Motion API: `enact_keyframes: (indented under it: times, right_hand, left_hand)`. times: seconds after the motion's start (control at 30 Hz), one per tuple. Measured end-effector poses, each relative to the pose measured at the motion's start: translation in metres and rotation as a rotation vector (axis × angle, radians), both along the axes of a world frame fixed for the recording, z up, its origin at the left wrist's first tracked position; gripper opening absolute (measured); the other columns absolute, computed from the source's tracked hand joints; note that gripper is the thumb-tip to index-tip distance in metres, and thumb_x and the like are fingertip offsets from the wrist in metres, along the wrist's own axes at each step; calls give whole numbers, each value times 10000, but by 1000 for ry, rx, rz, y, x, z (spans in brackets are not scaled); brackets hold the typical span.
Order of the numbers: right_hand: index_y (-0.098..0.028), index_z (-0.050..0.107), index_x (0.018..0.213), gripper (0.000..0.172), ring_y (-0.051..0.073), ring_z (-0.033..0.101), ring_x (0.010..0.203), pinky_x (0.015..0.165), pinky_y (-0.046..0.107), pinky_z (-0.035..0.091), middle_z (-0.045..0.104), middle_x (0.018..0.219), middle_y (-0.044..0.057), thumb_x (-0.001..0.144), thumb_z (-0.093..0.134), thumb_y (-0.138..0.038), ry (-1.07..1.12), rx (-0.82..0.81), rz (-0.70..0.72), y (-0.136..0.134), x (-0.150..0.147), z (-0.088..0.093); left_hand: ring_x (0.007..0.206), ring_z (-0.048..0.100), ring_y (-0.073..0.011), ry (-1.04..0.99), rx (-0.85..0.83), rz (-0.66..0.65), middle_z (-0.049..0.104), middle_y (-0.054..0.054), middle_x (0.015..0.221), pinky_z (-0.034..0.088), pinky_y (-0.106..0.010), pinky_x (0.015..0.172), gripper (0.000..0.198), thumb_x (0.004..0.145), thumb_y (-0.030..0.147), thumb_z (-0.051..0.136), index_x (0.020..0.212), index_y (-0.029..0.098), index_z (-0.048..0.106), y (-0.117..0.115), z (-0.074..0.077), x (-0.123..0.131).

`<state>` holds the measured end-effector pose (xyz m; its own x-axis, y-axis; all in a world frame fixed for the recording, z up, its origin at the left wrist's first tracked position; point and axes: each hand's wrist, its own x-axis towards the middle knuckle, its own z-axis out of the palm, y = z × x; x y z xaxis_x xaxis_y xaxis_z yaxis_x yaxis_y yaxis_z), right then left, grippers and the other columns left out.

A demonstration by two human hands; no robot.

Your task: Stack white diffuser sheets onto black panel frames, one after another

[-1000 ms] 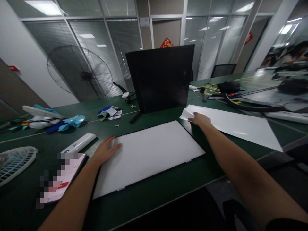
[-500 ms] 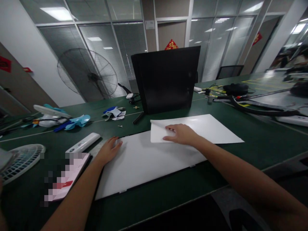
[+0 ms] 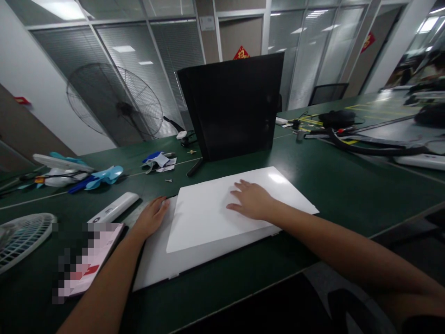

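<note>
A glossy white sheet (image 3: 205, 213) lies flat over most of a white panel (image 3: 156, 260) with a thin dark edge and small tabs. My right hand (image 3: 252, 199) rests on top of the sheet, palm down with the fingers spread. At the panel's far left corner is my left hand (image 3: 153, 215), its fingers stretched along the edge and the thumb apart. The sheet's right end reaches past my right forearm, which hides part of both pieces.
Behind the panel stands a large black box-like object (image 3: 232, 106). To the left are a white handheld device (image 3: 114, 208), a pink phone-like item (image 3: 93, 260), a white fan grille (image 3: 28, 236) and light blue fan blades (image 3: 106, 176). Black cables (image 3: 375, 147) lie at right.
The white sheet has moved left and now covers much more of the panel. Its raised left end has come down flat. My right hand has opened out; my left stays at the corner.
</note>
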<state>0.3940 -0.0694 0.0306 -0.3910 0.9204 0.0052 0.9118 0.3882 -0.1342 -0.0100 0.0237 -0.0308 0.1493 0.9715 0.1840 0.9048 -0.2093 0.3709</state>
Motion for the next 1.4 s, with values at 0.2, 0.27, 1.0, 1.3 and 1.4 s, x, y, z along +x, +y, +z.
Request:
enact_keyframes:
  times: [0.2,0.27,1.0,1.3,1.4]
  right_hand:
    - [-171,649,1466,740,406,636,1255,1015,554,517,624,1463,224,1041,367,-707,-87,11,-121,6,10,-5]
    - [-191,686,1416,723,387,631,1255,1031,531,511,649,1440,192,1049,339,-708,-63,34,-21,2,3,-4]
    - [-238,467,1634,848,369,234,1616,1276,589,225,306,1739,152,954,602,-726,91,24,659,-26,-25,-6]
    - [-247,617,1499,507,341,354,1571,1228,582,314,426,1682,139,1049,594,-480,67,204,882,-40,-40,-8]
    - [-245,681,1408,400,289,433,1525,1217,533,352,531,1613,97,1060,582,-414,57,382,966,-42,-40,-2]
  left_hand:
    - [1462,532,-345,-36,4,50,616,-189,1528,363,-499,1252,834,963,713,253,1432,124,612,-4,2,3]
    - [1473,525,-344,-52,-14,86,605,-191,1542,369,-487,1249,870,966,725,219,1468,114,583,-5,3,3]
    - [1447,558,-314,-9,18,11,595,-136,1574,396,-467,1245,624,965,464,354,1415,150,653,-3,3,-2]
    - [1422,569,-349,-77,29,-51,616,-194,1532,381,-501,1241,848,965,747,274,1417,128,637,5,-10,-11]
    - [1418,568,-365,-94,14,-43,606,-202,1541,379,-523,1237,852,957,756,303,1423,120,626,4,-7,-10]
